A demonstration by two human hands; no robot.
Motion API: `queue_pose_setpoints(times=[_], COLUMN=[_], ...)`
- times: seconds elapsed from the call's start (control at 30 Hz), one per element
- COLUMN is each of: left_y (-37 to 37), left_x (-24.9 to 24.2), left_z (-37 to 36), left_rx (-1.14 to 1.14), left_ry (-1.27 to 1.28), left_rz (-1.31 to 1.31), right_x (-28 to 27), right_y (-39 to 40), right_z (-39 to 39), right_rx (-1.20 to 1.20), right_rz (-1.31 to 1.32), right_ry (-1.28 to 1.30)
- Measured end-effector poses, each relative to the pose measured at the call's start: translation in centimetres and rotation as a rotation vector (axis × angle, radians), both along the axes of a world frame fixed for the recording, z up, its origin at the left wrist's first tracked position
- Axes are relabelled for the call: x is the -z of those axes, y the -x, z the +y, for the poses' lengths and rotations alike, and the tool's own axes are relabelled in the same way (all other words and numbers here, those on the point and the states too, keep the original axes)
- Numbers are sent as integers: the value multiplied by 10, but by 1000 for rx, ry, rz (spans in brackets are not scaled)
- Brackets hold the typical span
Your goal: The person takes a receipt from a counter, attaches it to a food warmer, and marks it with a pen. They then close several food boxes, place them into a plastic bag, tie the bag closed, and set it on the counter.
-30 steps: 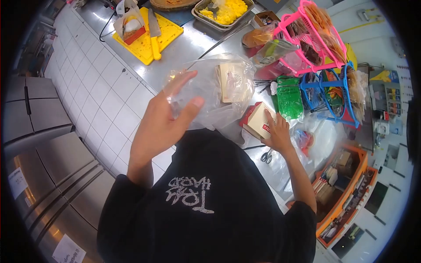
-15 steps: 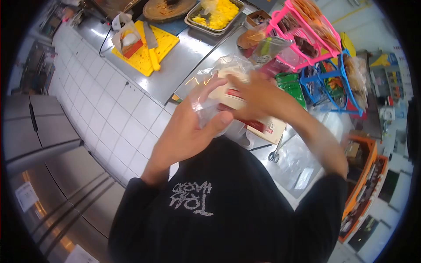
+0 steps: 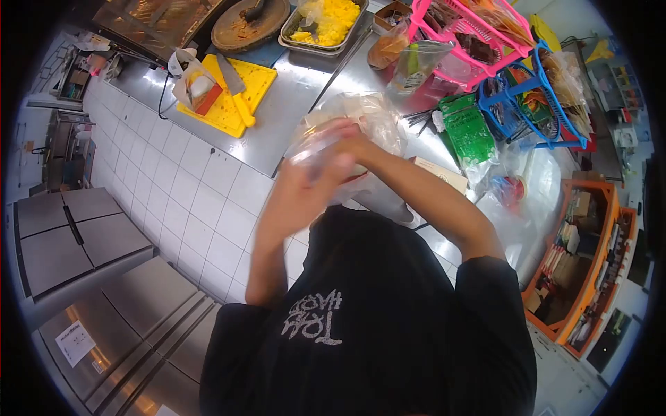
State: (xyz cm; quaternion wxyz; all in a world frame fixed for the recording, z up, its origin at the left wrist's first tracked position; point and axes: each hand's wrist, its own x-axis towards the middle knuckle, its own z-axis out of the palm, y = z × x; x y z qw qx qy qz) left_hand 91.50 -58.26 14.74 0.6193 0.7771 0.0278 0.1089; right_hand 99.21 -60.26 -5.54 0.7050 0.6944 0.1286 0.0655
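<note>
A clear plastic bag with cream-coloured boxes inside stands on the steel counter close to my body. My left hand is at the bag's left side, its fingers blurred by motion and closed on the film. Reaching across the bag, my right hand meets the left one and grips the gathered plastic there. Its fingers are partly hidden and smeared. Just right of the bag lies a cream box, partly covered by my right forearm.
A yellow cutting board bears a knife and an open carton. Behind are a tray of yellow food and a round wooden board. Pink and blue baskets and a green packet stand right.
My right hand has moved left from over the boxes to join my left hand at the bag's side. The bag's film now covers the boxes more. The view has shifted.
</note>
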Motion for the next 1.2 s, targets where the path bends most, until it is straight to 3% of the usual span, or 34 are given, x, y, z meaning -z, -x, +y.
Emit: queue_pose_setpoints(times=[0.1, 0.17, 0.2, 0.27, 0.33, 0.4, 0.43, 0.5, 0.6, 0.67, 0.73, 0.8, 0.87, 0.97, 1.1, 1.2], left_y=[30, 52, 59, 64, 57, 40, 30, 11, 6, 20, 27, 25, 11, -10, -15, -12], left_x=[4, 1, -1, -7, -26, -32, -28, -15, -5, -2, -1, -7, -30, -44, -41, -17], left_z=[43, 48, 40, 13, -16, -51, -57, -61, -21, 21, 39, 40, 24, 7, 18, 32], left_rx=[-68, -201, -191, -150, 66, 77, 75, -30, -172, -114, -211, -295, -237, -163, -133, -99], left_ry=[-52, -118, -121, -314, -232, -111, -113, 199, 161, 141, 95, 43, -128, -164, -165, -177], left_rz=[235, 499, 507, 327, 203, 190, 185, 117, 164, 277, 283, 289, 161, 33, -67, -106], right_x=[-62, -68, -68, -60, -32, 25, 19, 2, -45, -65, -64, -54, -29, 53, 179, 217], right_y=[-55, -56, -54, -63, -62, -52, -54, -55, -59, -65, -94, -97, -93, -101, -117, -111], right_z=[-59, -57, -56, -43, -30, -21, -21, -28, -34, -39, -42, -33, -10, 35, 60, 52], right_rx=[456, 467, 472, 460, 437, 180, 172, 195, 215, 271, -63, -141, -462, -701, -785, -919], right_rz=[1197, 1190, 1184, 1201, 1221, 797, 796, 934, 1096, 1005, 1213, 1288, 1370, 1481, 1534, 1462], right_ry=[-1406, -1428, -1443, -1407, -1365, -2135, -2136, -1830, -1357, -1310, -1015, -1109, -1274, -1371, -1407, -1349])
